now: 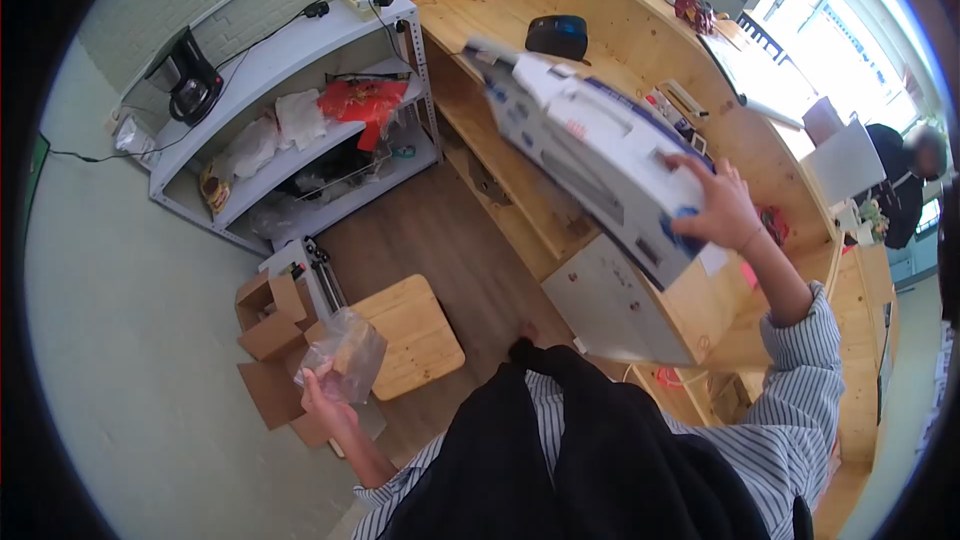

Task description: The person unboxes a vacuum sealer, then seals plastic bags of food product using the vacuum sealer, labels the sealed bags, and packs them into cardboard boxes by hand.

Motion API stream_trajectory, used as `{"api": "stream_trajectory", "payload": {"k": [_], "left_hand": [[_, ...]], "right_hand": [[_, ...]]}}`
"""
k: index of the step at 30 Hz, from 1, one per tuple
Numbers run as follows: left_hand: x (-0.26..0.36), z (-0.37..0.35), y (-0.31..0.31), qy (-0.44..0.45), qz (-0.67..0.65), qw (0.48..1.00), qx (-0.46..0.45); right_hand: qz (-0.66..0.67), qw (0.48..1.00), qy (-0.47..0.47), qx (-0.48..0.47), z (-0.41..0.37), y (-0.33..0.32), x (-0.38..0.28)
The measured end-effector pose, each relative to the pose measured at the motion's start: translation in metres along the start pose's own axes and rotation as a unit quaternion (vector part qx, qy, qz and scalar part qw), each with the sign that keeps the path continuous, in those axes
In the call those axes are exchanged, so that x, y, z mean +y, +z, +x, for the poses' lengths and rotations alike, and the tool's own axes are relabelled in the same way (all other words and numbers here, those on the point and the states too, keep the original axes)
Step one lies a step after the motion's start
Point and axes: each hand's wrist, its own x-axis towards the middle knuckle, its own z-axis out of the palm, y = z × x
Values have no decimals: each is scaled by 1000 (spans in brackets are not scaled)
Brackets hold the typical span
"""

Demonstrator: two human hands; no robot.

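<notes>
My right hand (pixel 722 208) grips the near end of a long white and blue box (pixel 585 145), which hangs tilted in the air over the wooden counter, slightly blurred. At lower left, my left hand (pixel 328 398) holds a clear plastic bag (pixel 350 350) that looks crumpled. Behind the bag is a wooden stool top (pixel 412 335). What the bag contains, if anything, I cannot make out.
Open cardboard boxes (pixel 270 315) lie on the floor at left. A metal shelf (pixel 290 50) bears a coffee maker (pixel 188 80) and bags. The wooden counter (pixel 470 10) curves round the right, with a white cabinet (pixel 610 300) below. A person (pixel 900 175) is at far right.
</notes>
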Motion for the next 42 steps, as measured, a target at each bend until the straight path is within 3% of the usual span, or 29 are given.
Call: {"api": "stream_trajectory", "payload": {"k": [1,3,5,8,13,17,20,24,29,31,35,37,38,40,42], "left_hand": [[-4,9,10,14,1,1000,5],[-29,32,44,22,-37,999,4],[-38,42,54,23,-29,999,13],[-51,72,110,5,-40,999,28],[-66,136,226,-41,-68,997,-7],[-36,183,351,-2,-80,992,-102],[-6,210,453,-7,-110,975,-195],[-17,264,584,-29,-138,954,-265],[-61,338,746,-117,-108,915,-369],[-95,364,794,-170,-97,898,-393],[-123,403,877,-89,-81,879,-461],[-140,405,902,58,-11,835,-546],[-146,405,907,51,-9,826,-561],[-160,403,904,131,80,806,-572],[-175,396,894,123,84,796,-587]], "right_hand": [[39,997,5,70,25,2,12],[81,990,29,109,77,-11,42],[146,982,51,105,122,1,65],[102,985,99,94,177,19,106],[97,983,123,93,185,68,146],[134,975,171,52,196,94,158],[140,972,169,83,205,98,165],[174,965,198,0,211,83,162],[143,929,340,-16,225,81,121],[131,880,456,21,239,77,97],[131,846,516,22,266,79,87],[148,859,479,101,273,90,85],[177,858,465,126,287,77,73],[196,849,450,197,308,70,58],[161,838,470,225,327,62,44]]}}
